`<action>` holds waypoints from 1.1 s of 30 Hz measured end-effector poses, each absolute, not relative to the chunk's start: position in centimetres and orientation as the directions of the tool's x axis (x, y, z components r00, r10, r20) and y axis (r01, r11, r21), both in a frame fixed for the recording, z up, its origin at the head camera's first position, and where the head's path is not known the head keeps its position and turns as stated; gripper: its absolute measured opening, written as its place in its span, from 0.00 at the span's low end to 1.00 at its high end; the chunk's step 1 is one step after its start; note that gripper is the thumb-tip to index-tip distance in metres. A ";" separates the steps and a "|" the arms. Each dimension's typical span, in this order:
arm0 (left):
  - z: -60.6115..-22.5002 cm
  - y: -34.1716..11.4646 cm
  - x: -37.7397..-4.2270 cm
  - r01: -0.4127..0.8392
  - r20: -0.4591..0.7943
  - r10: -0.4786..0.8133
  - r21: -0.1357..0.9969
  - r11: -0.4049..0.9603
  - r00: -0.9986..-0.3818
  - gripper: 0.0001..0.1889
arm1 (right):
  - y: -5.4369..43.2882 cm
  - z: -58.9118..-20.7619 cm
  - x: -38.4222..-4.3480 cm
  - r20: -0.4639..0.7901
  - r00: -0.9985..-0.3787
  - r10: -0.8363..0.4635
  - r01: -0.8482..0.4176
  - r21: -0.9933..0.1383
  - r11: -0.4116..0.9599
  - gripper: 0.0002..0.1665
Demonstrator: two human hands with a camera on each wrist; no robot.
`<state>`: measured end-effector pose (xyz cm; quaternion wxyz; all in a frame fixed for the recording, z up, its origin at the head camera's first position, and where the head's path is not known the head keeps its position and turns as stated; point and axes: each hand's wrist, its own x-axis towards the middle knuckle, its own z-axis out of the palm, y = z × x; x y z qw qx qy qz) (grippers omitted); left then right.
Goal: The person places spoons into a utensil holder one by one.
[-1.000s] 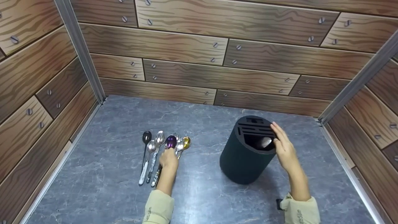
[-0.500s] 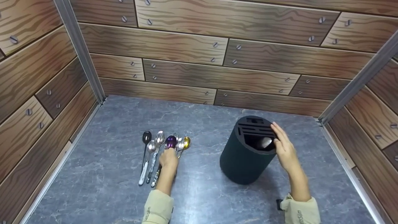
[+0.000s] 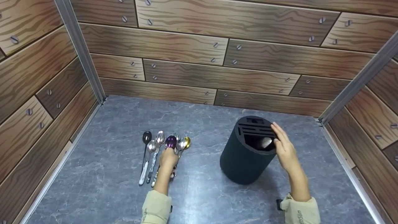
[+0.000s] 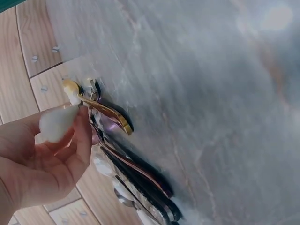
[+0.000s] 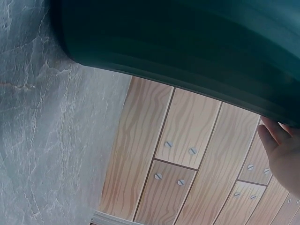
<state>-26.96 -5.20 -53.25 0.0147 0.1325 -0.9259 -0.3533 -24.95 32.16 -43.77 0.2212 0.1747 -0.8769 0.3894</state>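
Observation:
My left hand [image 3: 168, 159] is in among a row of spoons on the left of the table. In the left wrist view its thumb and fingers pinch a spoon with a white, rounded handle [image 4: 58, 124]. A purple spoon [image 3: 171, 142] and a gold spoon [image 3: 187, 142] lie beside the hand; the gold handle [image 4: 115, 115] runs close past the fingertips. My right hand [image 3: 286, 152] rests its extended fingers against the rim of an upright dark green knife block [image 3: 245, 165]. One silver spoon [image 3: 266, 142] stands in the block's large opening.
Left of the hand lie a black spoon [image 3: 146, 137] and silver spoons with patterned handles [image 3: 152, 168]. Narrow slots cross the block's top [image 3: 253, 129]. Wood-patterned walls [image 3: 199, 71] enclose the grey marbled table [image 3: 108, 199] at the back and sides.
My left wrist has shifted slightly left, and a silver spoon bowl by the hand has moved a little to the right. The right hand and block have stayed still.

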 end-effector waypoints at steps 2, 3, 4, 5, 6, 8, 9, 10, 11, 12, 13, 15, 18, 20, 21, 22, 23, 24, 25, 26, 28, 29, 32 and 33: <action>-53.3 -5.4 -26.9 -0.224 -0.075 -0.237 0.681 0.698 -0.969 0.08 | 32.2 -43.8 -24.9 0.526 -0.840 -0.134 -0.479 -0.604 0.638 0.24; -53.3 -5.5 -26.8 -0.216 -0.074 -0.229 0.689 0.692 -0.971 0.09 | 32.2 -43.8 -24.9 0.527 -0.839 -0.133 -0.480 -0.604 0.637 0.24; -53.4 -5.5 -26.8 -0.208 -0.071 -0.223 0.699 0.685 -0.972 0.09 | 32.1 -43.8 -24.9 0.528 -0.838 -0.134 -0.482 -0.604 0.635 0.24; -53.4 -5.5 -26.8 -0.204 -0.070 -0.220 0.710 0.675 -0.973 0.09 | 32.1 -43.8 -24.9 0.529 -0.838 -0.133 -0.482 -0.603 0.636 0.24; -53.4 -5.6 -26.8 -0.200 -0.068 -0.219 0.718 0.666 -0.973 0.08 | 32.1 -43.8 -25.0 0.529 -0.839 -0.131 -0.480 -0.603 0.638 0.24; -53.3 -5.6 -26.8 -0.200 -0.071 -0.222 0.743 0.639 -0.973 0.05 | 32.1 -43.8 -25.0 0.528 -0.839 -0.128 -0.476 -0.601 0.642 0.24; -53.4 -5.6 -26.8 -0.196 -0.066 -0.226 0.757 0.623 -0.972 0.04 | 32.1 -43.8 -25.0 0.529 -0.839 -0.127 -0.475 -0.600 0.644 0.24; -53.7 -5.6 -27.0 -0.198 -0.069 -0.229 0.770 0.606 -0.971 0.04 | 32.1 -43.8 -25.0 0.530 -0.839 -0.126 -0.474 -0.597 0.647 0.24; -54.3 -5.6 -27.4 -0.193 -0.066 -0.229 0.784 0.589 -0.971 0.04 | 32.1 -43.9 -25.0 0.530 -0.839 -0.124 -0.472 -0.596 0.649 0.24; -54.8 -5.8 -27.6 -0.176 -0.052 -0.224 0.797 0.578 -0.973 0.04 | 32.1 -43.8 -25.0 0.531 -0.838 -0.125 -0.474 -0.596 0.648 0.24; -56.2 -5.9 -28.4 -0.157 -0.028 -0.227 0.806 0.571 -0.973 0.04 | 32.1 -43.8 -25.0 0.531 -0.838 -0.126 -0.475 -0.595 0.648 0.24; -59.9 -6.1 -30.3 -0.102 0.032 -0.224 0.822 0.560 -0.974 0.04 | 32.1 -43.8 -24.9 0.529 -0.839 -0.128 -0.475 -0.597 0.646 0.24; -65.2 -6.4 -33.3 -0.059 0.061 -0.198 0.834 0.548 -0.978 0.05 | 32.1 -43.8 -24.9 0.522 -0.843 -0.126 -0.470 -0.604 0.643 0.24; -68.3 -6.3 -35.1 -0.057 0.057 -0.197 0.847 0.529 -0.979 0.06 | 32.1 -43.7 -24.9 0.519 -0.846 -0.125 -0.468 -0.608 0.641 0.25; -69.1 -6.3 -35.7 -0.075 0.029 -0.190 0.852 0.518 -0.981 0.06 | 32.1 -43.7 -24.9 0.518 -0.846 -0.126 -0.468 -0.609 0.641 0.25; -70.1 -6.4 -36.4 -0.080 0.016 -0.182 0.857 0.509 -0.983 0.06 | 32.1 -43.7 -24.9 0.518 -0.846 -0.126 -0.468 -0.608 0.641 0.25; -71.0 -6.3 -37.0 -0.088 0.004 -0.180 0.861 0.501 -0.984 0.07 | 32.1 -43.7 -25.0 0.519 -0.845 -0.127 -0.470 -0.607 0.641 0.25; -72.1 -6.3 -37.7 -0.081 0.013 -0.183 0.865 0.495 -0.983 0.07 | 32.1 -43.7 -25.0 0.521 -0.844 -0.126 -0.470 -0.606 0.642 0.25; -72.9 -6.2 -38.2 -0.080 0.005 -0.173 0.874 0.479 -0.985 0.08 | 32.1 -43.7 -25.0 0.523 -0.843 -0.128 -0.472 -0.604 0.643 0.25; -73.7 -6.2 -38.8 -0.076 -0.002 -0.158 0.884 0.462 -0.987 0.08 | 32.2 -43.8 -25.0 0.522 -0.844 -0.128 -0.471 -0.603 0.644 0.25; -75.6 -6.0 -40.1 -0.073 -0.011 -0.143 0.895 0.439 -0.990 0.08 | 32.2 -43.8 -25.0 0.521 -0.844 -0.130 -0.471 -0.602 0.645 0.25; -76.4 -5.9 -40.7 -0.064 -0.006 -0.136 0.902 0.427 -0.991 0.08 | 32.2 -43.8 -25.0 0.520 -0.844 -0.132 -0.472 -0.602 0.644 0.25; -78.8 -5.6 -42.2 -0.024 0.028 -0.122 0.912 0.410 -0.992 0.09 | 32.3 -43.9 -25.0 0.517 -0.845 -0.138 -0.473 -0.602 0.643 0.24; -79.4 -5.5 -42.5 -0.012 0.040 -0.118 0.913 0.407 -0.992 0.10 | 32.3 -43.9 -25.0 0.520 -0.843 -0.138 -0.475 -0.599 0.645 0.24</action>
